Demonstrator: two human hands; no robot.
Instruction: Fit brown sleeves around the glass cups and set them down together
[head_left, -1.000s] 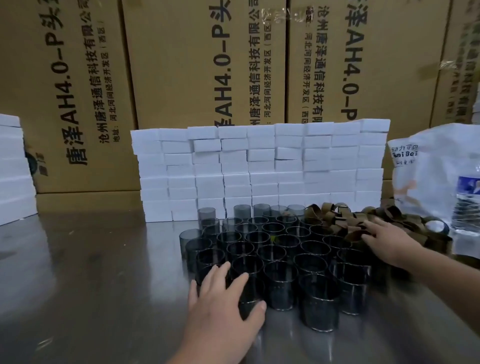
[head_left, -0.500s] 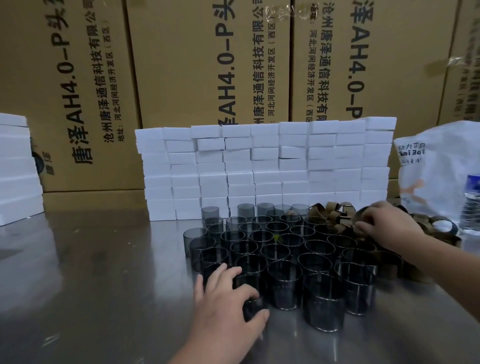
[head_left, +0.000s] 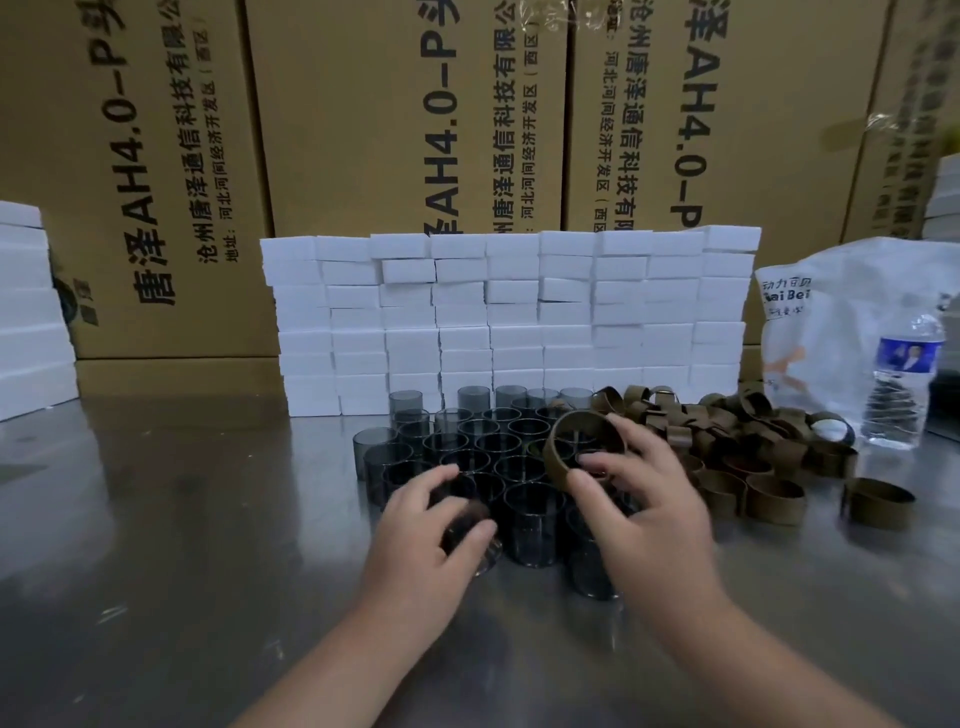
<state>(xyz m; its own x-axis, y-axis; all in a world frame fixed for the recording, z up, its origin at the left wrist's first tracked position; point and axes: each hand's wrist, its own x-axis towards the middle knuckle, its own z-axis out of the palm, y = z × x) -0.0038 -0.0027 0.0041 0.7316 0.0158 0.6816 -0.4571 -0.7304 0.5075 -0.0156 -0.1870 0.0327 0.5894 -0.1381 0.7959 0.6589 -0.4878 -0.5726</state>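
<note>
Cardboard cartons (head_left: 363, 130) printed with black lettering stand in a row along the back, and a brushed steel table (head_left: 156, 545) runs in front of them. At the far left edge sits a stack of white blocks (head_left: 26, 312). A wider wall of white blocks (head_left: 509, 317) rises at the middle of the table against the cartons. Just in front of that wall stands a tight cluster of smoky glass cups (head_left: 467, 436), all upright and touching one another. The left hand (head_left: 421, 551) reaches into the near left corner of the cluster, its fingers and thumb curled round one glass cup (head_left: 465, 506), which is blurred. Just to the right, the right hand (head_left: 644, 514) grips a brown sleeve (head_left: 558, 457), thumb on the near rim and fingers over the far side; the ring is tilted and held above the cups, not yet around any of them. Right of the cluster lies a loose heap of brown sleeves (head_left: 727, 431), with a single sleeve (head_left: 878, 501) standing apart near the right edge. Behind the heap leans a white plastic bag (head_left: 841, 312), and a water bottle (head_left: 901, 384) stands upright in front of it
</note>
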